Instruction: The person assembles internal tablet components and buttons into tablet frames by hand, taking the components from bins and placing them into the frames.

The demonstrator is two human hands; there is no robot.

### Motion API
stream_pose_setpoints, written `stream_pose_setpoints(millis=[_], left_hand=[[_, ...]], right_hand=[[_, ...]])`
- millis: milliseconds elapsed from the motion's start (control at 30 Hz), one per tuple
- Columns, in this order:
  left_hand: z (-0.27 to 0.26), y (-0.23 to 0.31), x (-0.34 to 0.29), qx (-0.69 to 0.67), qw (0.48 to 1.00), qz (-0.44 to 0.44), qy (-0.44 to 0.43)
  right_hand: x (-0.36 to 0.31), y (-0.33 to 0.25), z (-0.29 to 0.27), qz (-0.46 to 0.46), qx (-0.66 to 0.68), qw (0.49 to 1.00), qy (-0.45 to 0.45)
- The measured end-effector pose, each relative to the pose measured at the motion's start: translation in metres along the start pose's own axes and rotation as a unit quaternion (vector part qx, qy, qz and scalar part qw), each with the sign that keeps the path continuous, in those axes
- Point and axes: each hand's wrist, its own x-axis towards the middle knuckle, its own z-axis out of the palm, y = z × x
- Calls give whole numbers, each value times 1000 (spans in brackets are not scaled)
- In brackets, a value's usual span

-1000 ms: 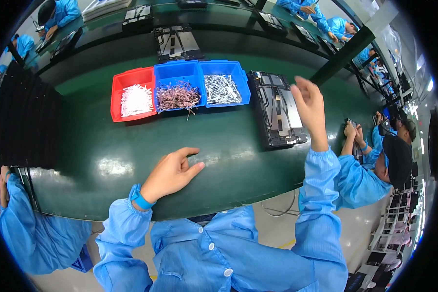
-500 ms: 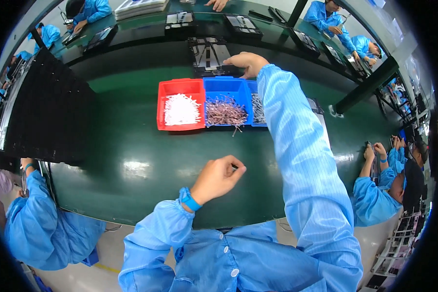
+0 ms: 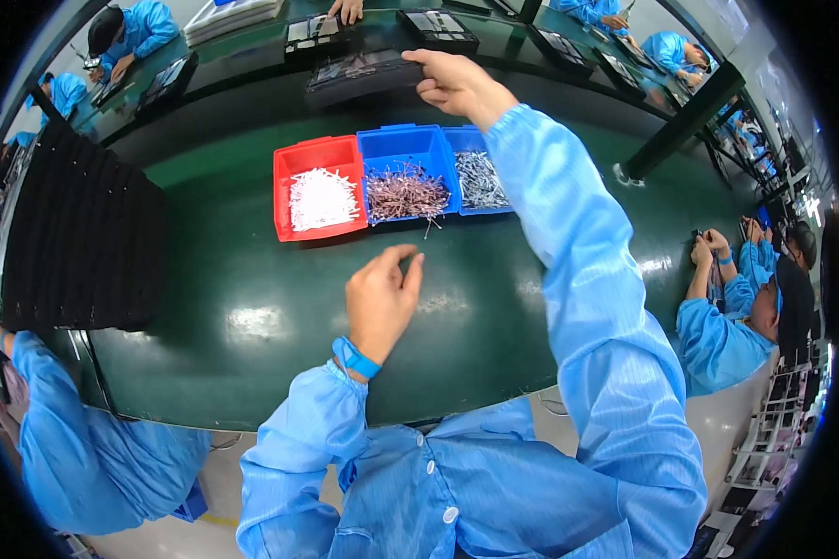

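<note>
My right hand (image 3: pixel 457 86) reaches far forward, its fingers closed on the right edge of a black tray (image 3: pixel 364 79). The tray is tilted and raised beyond the bins; its contents are hard to make out at this slant. Above the table, nearer to me, hovers my left hand (image 3: pixel 382 300), with thumb and forefinger a little apart and nothing visible between them; its other fingers are mostly hidden. In front of it stand three joined bins: a red bin (image 3: pixel 281 200) of short white pieces, a blue bin (image 3: pixel 405 144) of brownish wire-like pieces, and another blue bin (image 3: pixel 464 140) of grey pieces.
A tall black stack (image 3: pixel 84 224) stands at the left of the green table (image 3: pixel 252 363). Black trays with parts, such as one tray (image 3: pixel 438 30), line the far belt, where another person's hand (image 3: pixel 347 11) reaches in. A dark post (image 3: pixel 690 121) rises at right; co-workers sit on both sides.
My right hand has lifted the black tray off the surface and moved it farther away and left, tilting it. My left hand has moved forward toward the bins and turned fingers-up.
</note>
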Motion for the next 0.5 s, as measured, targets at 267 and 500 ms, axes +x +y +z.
stream_pose_setpoints(millis=[267,500], left_hand=[[22,-1,21,50,998,-16,-18],[-30,15,-1,78,978,-91,-168]], right_hand=[[-191,14,-95,-139,-38,989,-44],[-328,115,-197,-222,-121,961,110]])
